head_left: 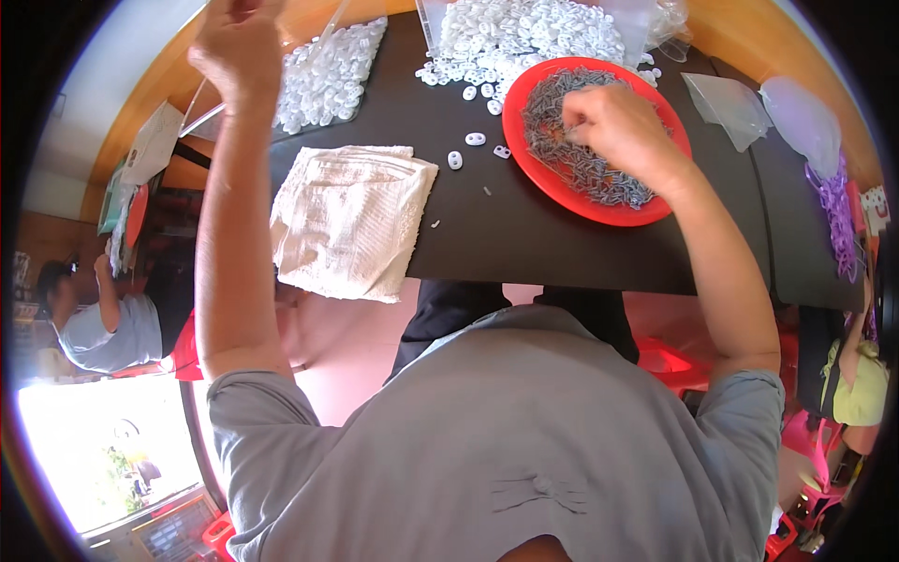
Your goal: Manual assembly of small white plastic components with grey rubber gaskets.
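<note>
My right hand [613,126] reaches over a round red plate [646,214] heaped with small grey screws [599,178]. Its fingertips are pinched together at the pile; whatever sits between them is hidden. At the upper left, my left hand [239,51] is raised, with its fingers curled closed and partly cut off by the picture's top edge. I cannot make out what it holds. Below and beside it lies a bag of white plastic pieces [328,75]. A few loose white oval two-hole pieces [475,139] lie on the dark table between the bag and the plate.
A folded cream towel [351,220] hangs slightly over the table's front edge. Behind the plate, a clear container spills many white oval pieces [524,37]. Clear plastic bags [726,108] and purple strands [832,215] lie at right. Other people [117,323] sit at both sides.
</note>
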`<action>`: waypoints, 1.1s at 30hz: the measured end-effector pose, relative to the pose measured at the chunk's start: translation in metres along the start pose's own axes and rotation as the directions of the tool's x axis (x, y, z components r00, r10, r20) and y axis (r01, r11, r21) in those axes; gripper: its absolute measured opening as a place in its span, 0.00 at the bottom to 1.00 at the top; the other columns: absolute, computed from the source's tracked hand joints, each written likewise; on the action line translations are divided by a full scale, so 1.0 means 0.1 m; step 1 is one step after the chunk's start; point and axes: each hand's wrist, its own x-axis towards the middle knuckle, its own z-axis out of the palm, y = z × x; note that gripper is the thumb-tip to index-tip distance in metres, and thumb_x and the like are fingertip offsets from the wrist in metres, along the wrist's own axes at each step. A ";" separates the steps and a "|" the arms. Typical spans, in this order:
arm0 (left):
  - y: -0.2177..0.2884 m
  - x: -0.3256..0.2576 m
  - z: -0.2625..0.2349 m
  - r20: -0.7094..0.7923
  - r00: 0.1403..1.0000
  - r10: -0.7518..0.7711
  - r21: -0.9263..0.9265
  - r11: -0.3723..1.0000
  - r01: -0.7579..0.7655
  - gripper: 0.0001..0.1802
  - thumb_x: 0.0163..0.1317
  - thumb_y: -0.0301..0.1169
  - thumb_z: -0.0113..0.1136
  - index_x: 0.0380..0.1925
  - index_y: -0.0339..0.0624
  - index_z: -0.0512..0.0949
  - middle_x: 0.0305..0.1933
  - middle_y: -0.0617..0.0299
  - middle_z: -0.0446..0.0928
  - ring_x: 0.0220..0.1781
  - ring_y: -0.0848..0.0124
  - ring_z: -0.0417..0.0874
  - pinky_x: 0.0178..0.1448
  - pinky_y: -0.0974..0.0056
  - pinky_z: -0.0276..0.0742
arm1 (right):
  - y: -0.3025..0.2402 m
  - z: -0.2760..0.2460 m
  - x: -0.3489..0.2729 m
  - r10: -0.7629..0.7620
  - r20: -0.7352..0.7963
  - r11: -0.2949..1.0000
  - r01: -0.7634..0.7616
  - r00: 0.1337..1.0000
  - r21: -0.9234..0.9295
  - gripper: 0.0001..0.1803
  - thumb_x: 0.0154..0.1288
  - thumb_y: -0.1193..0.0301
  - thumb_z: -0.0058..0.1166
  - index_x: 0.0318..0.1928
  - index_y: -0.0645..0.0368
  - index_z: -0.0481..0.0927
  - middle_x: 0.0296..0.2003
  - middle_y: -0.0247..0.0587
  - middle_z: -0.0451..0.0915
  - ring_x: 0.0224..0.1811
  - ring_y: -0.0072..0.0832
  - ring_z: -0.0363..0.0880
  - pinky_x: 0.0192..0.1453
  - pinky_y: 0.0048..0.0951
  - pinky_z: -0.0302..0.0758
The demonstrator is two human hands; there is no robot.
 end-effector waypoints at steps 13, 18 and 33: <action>1.32 -1.26 -0.59 0.915 0.401 0.053 -0.237 0.873 0.426 0.14 0.50 0.29 0.72 0.35 0.36 0.78 0.33 0.59 0.73 0.34 0.68 0.79 0.38 0.66 0.76 | 0.23 -0.05 -0.20 0.133 -0.144 0.935 -0.076 0.981 0.345 0.04 0.61 0.77 0.54 0.35 0.66 0.75 0.24 0.30 0.76 0.29 0.15 0.71 0.36 0.22 0.68; 1.19 -1.48 -0.79 0.914 0.405 0.035 -0.180 0.928 0.325 0.11 0.49 0.23 0.67 0.34 0.38 0.78 0.35 0.57 0.74 0.40 0.59 0.79 0.41 0.61 0.77 | 0.27 -0.01 -0.21 0.109 -0.126 0.962 -0.073 0.986 0.265 0.03 0.61 0.79 0.52 0.36 0.65 0.76 0.26 0.33 0.76 0.29 0.19 0.72 0.37 0.23 0.68; 1.32 -1.59 -0.75 0.845 0.434 0.314 -0.208 0.939 -0.274 0.11 0.49 0.18 0.61 0.34 0.34 0.75 0.36 0.53 0.71 0.39 0.55 0.76 0.42 0.55 0.76 | 0.03 -0.08 -0.25 -0.066 -0.307 0.959 0.145 0.950 0.243 0.06 0.63 0.79 0.50 0.40 0.63 0.78 0.30 0.39 0.80 0.32 0.26 0.80 0.39 0.24 0.73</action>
